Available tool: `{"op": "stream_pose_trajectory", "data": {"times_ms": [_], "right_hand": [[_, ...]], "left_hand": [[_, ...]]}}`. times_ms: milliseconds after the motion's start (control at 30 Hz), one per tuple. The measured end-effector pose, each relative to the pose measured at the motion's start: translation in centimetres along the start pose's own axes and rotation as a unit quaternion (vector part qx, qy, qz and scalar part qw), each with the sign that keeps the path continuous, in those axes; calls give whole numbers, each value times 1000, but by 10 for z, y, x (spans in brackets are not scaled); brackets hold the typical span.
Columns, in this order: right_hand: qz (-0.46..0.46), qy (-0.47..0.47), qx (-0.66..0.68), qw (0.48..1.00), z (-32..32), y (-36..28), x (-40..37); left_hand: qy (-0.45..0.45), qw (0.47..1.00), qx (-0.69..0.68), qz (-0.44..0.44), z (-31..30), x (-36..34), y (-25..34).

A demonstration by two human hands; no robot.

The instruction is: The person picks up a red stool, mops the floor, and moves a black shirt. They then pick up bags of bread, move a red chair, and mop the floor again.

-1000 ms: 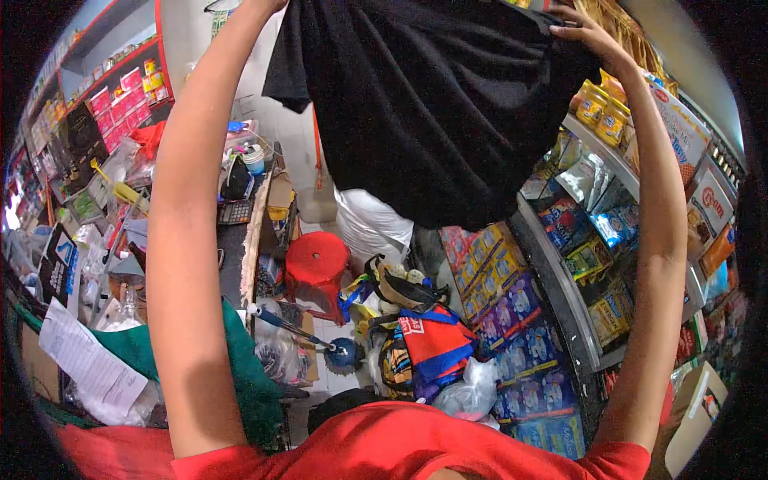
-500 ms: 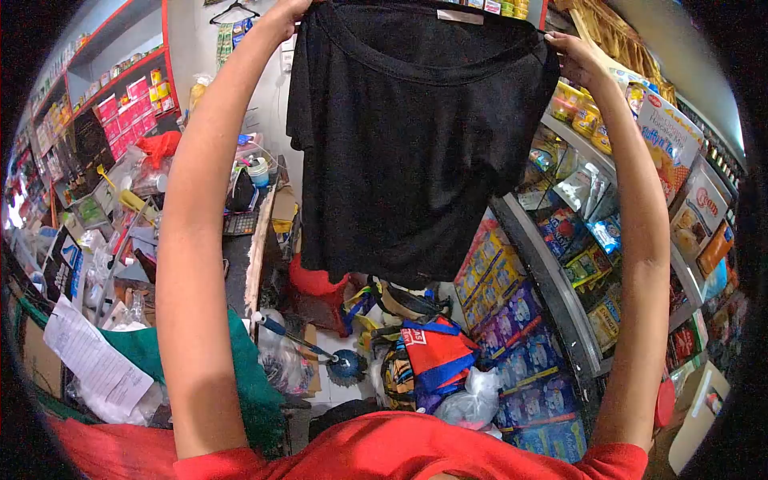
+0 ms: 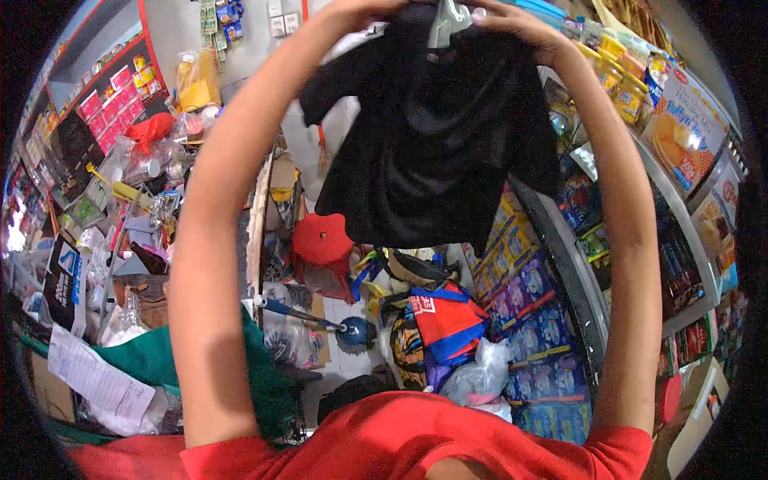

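A black T-shirt [image 3: 432,152] hangs bunched from both raised hands at the top of the view, its folds falling over the aisle. My left hand [image 3: 372,8] is closed on the shirt's upper edge, partly cut off by the frame's top. On the other side, my right hand [image 3: 524,28] grips the shirt near the collar, fingers pointing inward. Between the two hands shows a pale grey-green piece [image 3: 450,24] at the neck; I cannot make out what it is. Both arms are stretched up and forward.
At right stands a glass display case [image 3: 560,264] with packets and a pancake-mix box [image 3: 680,132]. Below are a red stool [image 3: 322,236], a blue-headed brush [image 3: 354,332], a red and blue bag [image 3: 448,324] and a grey plastic bag [image 3: 478,376]. Clutter covers the left counter.
My hands have come closer together, from the shirt's shoulders to its collar. The shirt, spread wide before, now hangs narrower and gathered, with its hem higher in view.
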State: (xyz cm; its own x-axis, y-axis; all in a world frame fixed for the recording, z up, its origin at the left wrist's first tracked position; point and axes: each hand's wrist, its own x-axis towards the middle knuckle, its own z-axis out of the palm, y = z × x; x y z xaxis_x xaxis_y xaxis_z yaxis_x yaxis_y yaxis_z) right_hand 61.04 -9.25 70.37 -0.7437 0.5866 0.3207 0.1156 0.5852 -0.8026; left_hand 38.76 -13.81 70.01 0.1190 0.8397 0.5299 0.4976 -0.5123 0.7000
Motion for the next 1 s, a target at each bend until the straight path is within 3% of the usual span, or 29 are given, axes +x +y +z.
{"op": "stream_pose_trajectory", "data": {"times_ms": [33, 67, 133, 200, 267, 300, 333, 400, 433, 467, 500, 533, 600, 633, 667, 733, 767, 800, 867, 900, 933, 967, 1000], "right_hand": [[33, 24, -1, 999, 13, 9, 4], [-50, -108, -48, 992, 4, 31, 22], [31, 3, -100, 994, 5, 51, 35], [46, 38, -82, 995, 19, 52, 35], [59, 75, -71, 993, 23, 57, 36], [30, 82, 8, 996, 22, 62, 40], [0, 88, 88, 992, 21, 67, 44], [-41, 109, 140, 983, 19, 81, 40], [-95, 88, 188, 974, 12, 94, 29], [-149, 67, 235, 958, 7, 107, 17], [-154, 94, 198, 963, 9, 120, 1], [-158, 122, 163, 966, 18, 136, -17], [-32, 285, -88, 954, 46, 175, -43], [-60, 341, -134, 929, 70, 198, -54], [-87, 396, -178, 897, 98, 217, -63], [-53, 323, -287, 900, 155, 244, -80], [-33, 287, -241, 926, 185, 266, -85], [-17, 229, -299, 926, 207, 274, -89], [34, 224, -304, 925, 248, 314, -96], [34, 212, -254, 943, 248, 321, -89], [34, 198, -204, 958, 246, 318, -79], [92, 100, -98, 986, 238, 311, -70], [149, 0, 11, 989, 223, 296, -54]], "left_hand": [[-129, 982, -132, 30, 18, -6, 0], [-177, 971, -152, 52, 26, 4, -18], [0, 952, -283, 116, 46, -25, -28], [125, 966, -181, 138, 66, -37, -87], [88, 989, -70, 95, 104, -65, -139], [21, 985, -168, 44, 133, -95, -141], [59, 990, -31, 127, 154, -107, -153], [64, 986, -152, -25, 194, -123, -208], [48, 989, -64, -126, 195, -123, -233], [35, 963, -113, -241, 191, -118, -250], [195, 943, -219, -157, 204, -115, -279], [204, 923, -283, -163, 191, -106, -267], [211, 858, -427, -193, 165, -99, -249], [199, 791, -553, -169, 158, -95, -268], [200, 792, -552, -169, 156, -89, -271], [118, 927, -244, -260, 156, -73, -271], [147, 930, -233, -242, 171, -73, -265], [87, 926, -270, -250, 182, -74, -268], [-8, 958, -258, -127, 190, -82, -253], [-86, 976, -200, -25, 182, -86, -240], [-142, 947, -280, -68, 175, -94, -217], [-207, 951, -231, -4, 155, -97, -199], [-217, 957, -147, 123, 145, -95, -190]]}}
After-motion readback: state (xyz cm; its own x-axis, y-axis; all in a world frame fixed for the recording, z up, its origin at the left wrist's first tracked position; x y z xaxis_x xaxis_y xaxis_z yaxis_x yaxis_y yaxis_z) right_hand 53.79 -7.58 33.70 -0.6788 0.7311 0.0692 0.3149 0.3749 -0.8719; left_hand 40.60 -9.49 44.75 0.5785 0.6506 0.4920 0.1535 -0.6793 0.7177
